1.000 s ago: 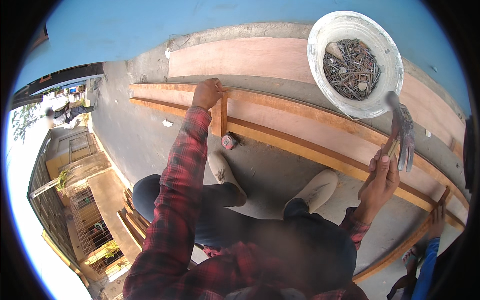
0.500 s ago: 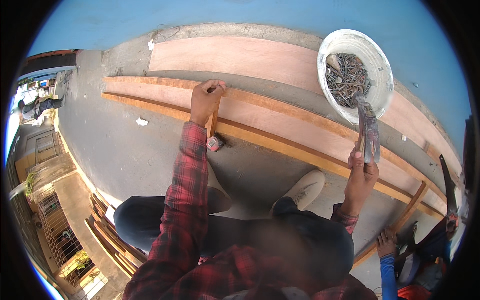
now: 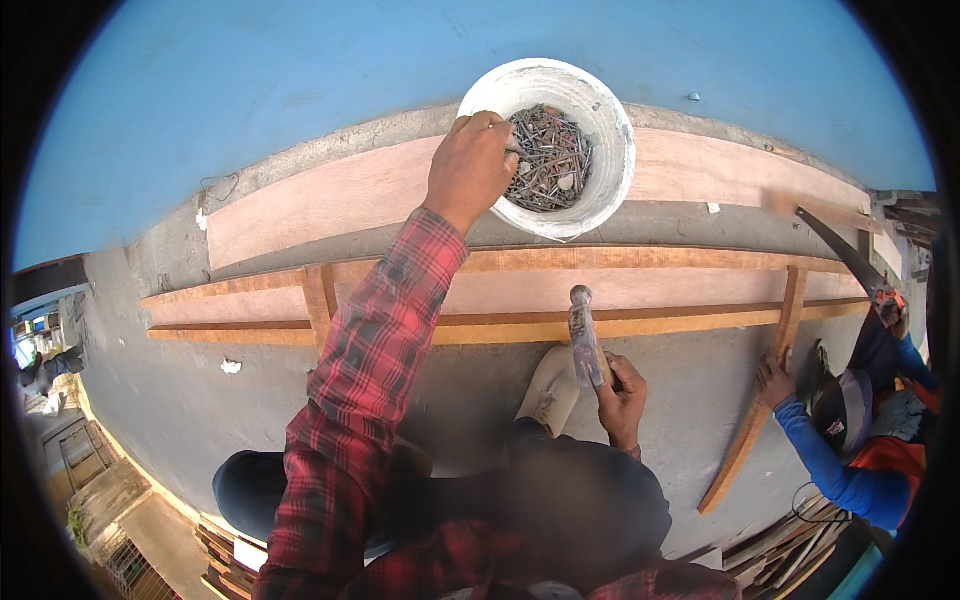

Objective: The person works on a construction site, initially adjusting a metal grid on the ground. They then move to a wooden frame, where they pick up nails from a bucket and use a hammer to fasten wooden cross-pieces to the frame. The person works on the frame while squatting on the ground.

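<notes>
My left hand (image 3: 472, 168) reaches over the left rim of a white bucket (image 3: 612, 185), its curled fingertips just inside. What those fingers hold, if anything, is hidden. A heap of loose nails (image 3: 550, 165) fills the bottom of the bucket. Lower down, my right hand (image 3: 622, 400) grips a claw hammer (image 3: 581, 335) by its handle, head up, in front of the wooden frame. That frame has two long timber rails (image 3: 600, 260) joined by a short crosspiece (image 3: 319, 300) on the left.
A long plywood strip (image 3: 330, 215) lies behind the frame, along a blue wall (image 3: 300, 80). On the right a co-worker in blue sleeves (image 3: 835, 470) has one hand on a slanting timber (image 3: 745, 435). A handsaw (image 3: 845, 250) is in the co-worker's other hand. Stacked wood (image 3: 790, 555) lies lower right.
My left hand has left the frame's crosspiece and moved up and right to the bucket. My right hand has lowered the hammer away from the bucket. The view has turned rightward.
</notes>
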Available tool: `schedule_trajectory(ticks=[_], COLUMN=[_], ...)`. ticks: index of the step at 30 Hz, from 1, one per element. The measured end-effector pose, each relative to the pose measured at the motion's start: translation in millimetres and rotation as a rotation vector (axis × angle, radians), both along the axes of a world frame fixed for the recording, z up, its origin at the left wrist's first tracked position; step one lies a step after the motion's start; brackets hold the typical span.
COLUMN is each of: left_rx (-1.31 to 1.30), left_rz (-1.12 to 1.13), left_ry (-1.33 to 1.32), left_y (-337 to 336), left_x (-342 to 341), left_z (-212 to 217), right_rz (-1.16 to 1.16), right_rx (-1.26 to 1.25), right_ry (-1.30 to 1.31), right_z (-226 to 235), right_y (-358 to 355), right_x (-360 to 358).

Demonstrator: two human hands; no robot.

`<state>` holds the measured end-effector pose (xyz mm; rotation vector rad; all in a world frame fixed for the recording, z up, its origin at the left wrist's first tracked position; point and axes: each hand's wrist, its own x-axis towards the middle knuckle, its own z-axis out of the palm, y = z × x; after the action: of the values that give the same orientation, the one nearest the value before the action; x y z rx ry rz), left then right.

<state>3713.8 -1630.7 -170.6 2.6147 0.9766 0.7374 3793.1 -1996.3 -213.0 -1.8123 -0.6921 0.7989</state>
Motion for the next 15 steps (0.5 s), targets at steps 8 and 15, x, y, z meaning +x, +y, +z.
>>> schedule_trajectory(ticks=[8,15], left_rx=[-0.413,-0.456], left_rz=[0.174,0.242], left_ry=[0.576,0.532], left_y=[59.4,69.6], left_x=[71.4,90.0], left_z=[-64.1,-103.5], right_rz=[0.230,0.255], right_rx=[-0.107,-0.084], right_ry=[-0.223,-0.185], right_z=[-19.7,-22.6], right_y=[7.4,19.1], right_x=[23.0,37.0])
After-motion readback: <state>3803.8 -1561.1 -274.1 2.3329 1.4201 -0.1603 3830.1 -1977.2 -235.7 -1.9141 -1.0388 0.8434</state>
